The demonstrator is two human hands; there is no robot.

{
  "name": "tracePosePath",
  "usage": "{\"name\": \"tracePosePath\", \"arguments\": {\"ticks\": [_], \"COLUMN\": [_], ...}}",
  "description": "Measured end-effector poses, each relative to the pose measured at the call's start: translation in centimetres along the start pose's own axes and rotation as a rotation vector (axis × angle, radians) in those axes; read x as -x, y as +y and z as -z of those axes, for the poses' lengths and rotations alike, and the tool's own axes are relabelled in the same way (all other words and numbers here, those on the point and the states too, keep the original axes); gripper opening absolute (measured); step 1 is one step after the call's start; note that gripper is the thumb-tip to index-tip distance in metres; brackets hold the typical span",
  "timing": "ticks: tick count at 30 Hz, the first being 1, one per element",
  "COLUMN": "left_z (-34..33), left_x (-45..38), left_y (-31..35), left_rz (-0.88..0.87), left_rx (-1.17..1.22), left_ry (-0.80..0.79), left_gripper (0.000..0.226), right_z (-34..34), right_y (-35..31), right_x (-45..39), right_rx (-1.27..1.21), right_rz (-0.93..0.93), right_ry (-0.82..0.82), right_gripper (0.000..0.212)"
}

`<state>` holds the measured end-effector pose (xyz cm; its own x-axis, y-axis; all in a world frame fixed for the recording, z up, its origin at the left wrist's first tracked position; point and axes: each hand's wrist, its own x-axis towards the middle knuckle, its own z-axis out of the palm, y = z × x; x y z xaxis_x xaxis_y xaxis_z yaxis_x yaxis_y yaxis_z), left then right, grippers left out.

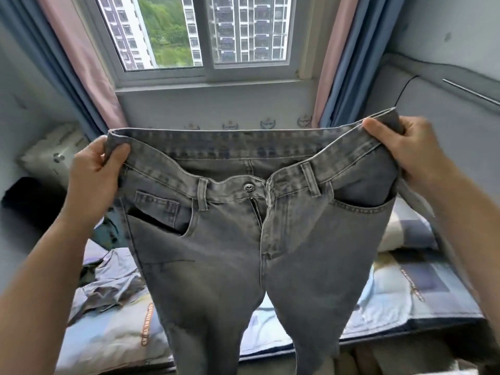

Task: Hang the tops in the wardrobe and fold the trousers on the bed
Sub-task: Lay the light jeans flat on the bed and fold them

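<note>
— What are your hands doing?

— Both my arms reach out in front of me, raised over the bed (422, 290). My left hand (97, 169) is curled round the left end of the waistband, thumb on top, fingers tucked under the cloth. My right hand (408, 150) does the same at the right end — it pinches a bunched bit of the band. Both hands are closed tight on the cloth.

— What are you holding?

— My grey jeans (243, 239). The front faces me. I can see the metal button (248, 187) in the middle and the zip open below it.

— Which way do they point?

— The waistband is at the top and runs side to side between my hands, with the right end a bit higher. The two legs hang straight down, so the long way of the jeans goes up and down. The leg ends drop out of sight at the bottom.

— Where are they, then?

— Up in the air between my hands, spread wide, in front of the window (200, 33) and over the bed. The waist hangs open — the back of the band is pulled tight and the front sags toward me.

— Anything else on the bed?

— A crumpled blue garment (113, 282) lies on the cover at my left, below my left arm, and a pillow (405, 234) sits on the right.
</note>
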<state>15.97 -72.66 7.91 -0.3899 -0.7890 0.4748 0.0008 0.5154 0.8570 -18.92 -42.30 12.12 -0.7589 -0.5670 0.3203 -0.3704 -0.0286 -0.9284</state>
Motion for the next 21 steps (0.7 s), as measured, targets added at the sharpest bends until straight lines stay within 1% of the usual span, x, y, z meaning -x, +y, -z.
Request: {"name": "tracePosePath", "arguments": {"ticks": [2, 4, 6, 8, 9, 10, 11, 12, 13, 14, 15, 16, 17, 18, 19, 21], "left_z": [-0.5, -1.3, -2.1, -2.7, -2.9, -3.1, -3.1, -3.0, -2.8, -2.4, -2.1, -2.0, -1.7, -1.6, -1.4, -1.0], "left_x": [-1.2, -1.8, -1.4, -0.3, 0.4, 1.0, 1.5, 1.7, 1.7, 1.2, 0.9, 0.0, -0.3, -0.9, -1.3, -2.1], "left_y": [0.4, -0.7, -3.3, -6.6, -8.0, -9.2, -10.1, -11.2, -12.2, -13.6, -14.7, -16.3, -17.3, -18.9, -20.1, -22.5], "left_rz": [-0.017, -0.008, 0.080, 0.168, 0.190, 0.161, 0.053, -0.102, -0.233, -0.287, -0.269, -0.225, -0.181, -0.121, -0.051, 0.062], "left_rx": [-0.043, -0.100, -0.147, -0.199, -0.242, -0.318, -0.439, -0.578, -0.688, -0.741, -0.762, -0.751, -0.739, -0.735, -0.741, -0.753], "left_ry": [-0.023, -0.061, -0.087, -0.134, -0.171, -0.207, -0.242, -0.280, -0.350, -0.441, -0.513, -0.563, -0.596, -0.623, -0.658, -0.797], "left_gripper": [0.015, 0.017, 0.019, 0.026, 0.032, 0.042, 0.049, 0.051, 0.048, 0.042, 0.038, 0.035, 0.034, 0.033, 0.033, 0.034], "right_z": [-0.2, -1.0, -2.1, -3.2, -3.6, -3.9, -4.1, -4.4, -4.6, -5.1, -5.4, -6.2, -6.4, -7.1, -7.5, -8.6], "right_y": [-0.3, 1.3, 4.6, 8.4, 10.3, 11.9, 13.1, 14.2, 15.0, 15.6, 16.1, 16.8, 17.0, 17.5, 18.3, 20.3], "right_x": [-1.5, -3.1, -3.8, -3.5, -3.2, -2.9, -2.7, -2.6, -2.6, -2.9, -3.0, -3.7, -3.6, -4.0, -4.3, -4.9], "right_rx": [-0.023, -0.021, -0.050, -0.071, -0.041, 0.006, 0.055, 0.088, 0.098, 0.090, 0.106, 0.179, 0.314, 0.460, 0.576, 0.724], "right_rz": [0.013, -0.013, -0.102, -0.227, -0.262, -0.280, -0.290, -0.294, -0.290, -0.273, -0.213, -0.109, 0.013, 0.128, 0.213, 0.282], "right_ry": [0.001, -0.044, -0.172, -0.296, -0.338, -0.371, -0.393, -0.418, -0.443, -0.478, -0.508, -0.547, -0.595, -0.661, -0.734, -0.839], "right_gripper": [0.019, 0.015, 0.013, 0.016, 0.017, 0.019, 0.021, 0.024, 0.028, 0.037, 0.049, 0.061, 0.068, 0.070, 0.067, 0.056]}}
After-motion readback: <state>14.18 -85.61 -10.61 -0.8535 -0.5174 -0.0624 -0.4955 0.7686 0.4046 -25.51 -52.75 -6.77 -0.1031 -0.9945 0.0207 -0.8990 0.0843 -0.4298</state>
